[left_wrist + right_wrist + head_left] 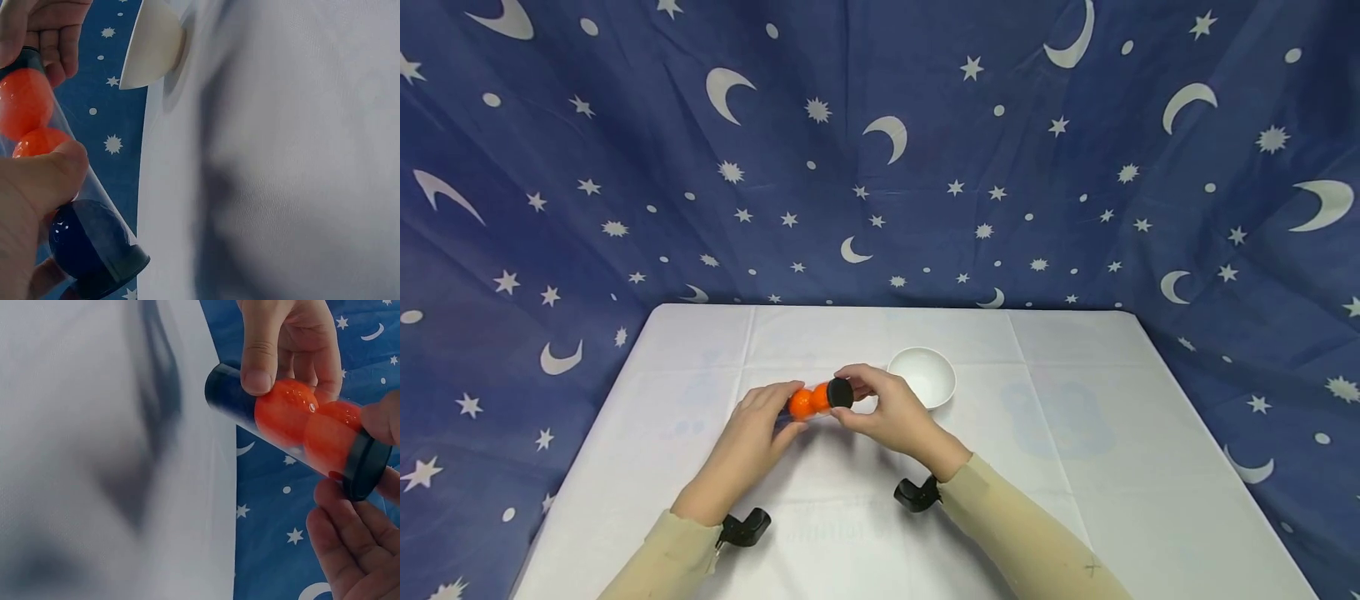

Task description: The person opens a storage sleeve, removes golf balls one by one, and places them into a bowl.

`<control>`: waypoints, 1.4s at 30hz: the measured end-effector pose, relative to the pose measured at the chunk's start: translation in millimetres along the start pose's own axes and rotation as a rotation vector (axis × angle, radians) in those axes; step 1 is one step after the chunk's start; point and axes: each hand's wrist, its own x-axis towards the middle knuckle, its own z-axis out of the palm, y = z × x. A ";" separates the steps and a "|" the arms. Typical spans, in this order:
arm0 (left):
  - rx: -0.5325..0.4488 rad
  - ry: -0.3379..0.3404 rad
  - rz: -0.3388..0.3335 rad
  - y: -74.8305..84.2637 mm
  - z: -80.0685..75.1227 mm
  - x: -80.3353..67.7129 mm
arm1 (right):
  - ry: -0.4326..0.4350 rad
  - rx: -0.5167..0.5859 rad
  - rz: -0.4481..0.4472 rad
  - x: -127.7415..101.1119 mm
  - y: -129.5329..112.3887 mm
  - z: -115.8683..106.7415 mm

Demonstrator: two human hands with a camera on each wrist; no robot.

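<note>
A clear tube (811,401) lies sideways above the white table (1075,467), held between both hands. It holds two orange balls (284,412) and a dark blue ball (84,237). My left hand (788,412) grips the tube's left part, with the thumb (37,181) across it. My right hand (853,402) pinches the tube's right end at the black cap (839,392); in the right wrist view the black cap (365,465) sits between the thumb and the fingers (350,544). The tube's far end is dark too.
A white bowl (922,377) stands on the table just behind my right hand, and the bowl (153,47) shows at the table's edge in the left wrist view. A blue cloth with moons and stars (880,150) hangs behind and around the table.
</note>
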 end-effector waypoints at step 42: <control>0.100 -0.034 0.089 2.9 -2.5 1.1 | -0.134 0.018 0.041 -4.3 -5.0 3.3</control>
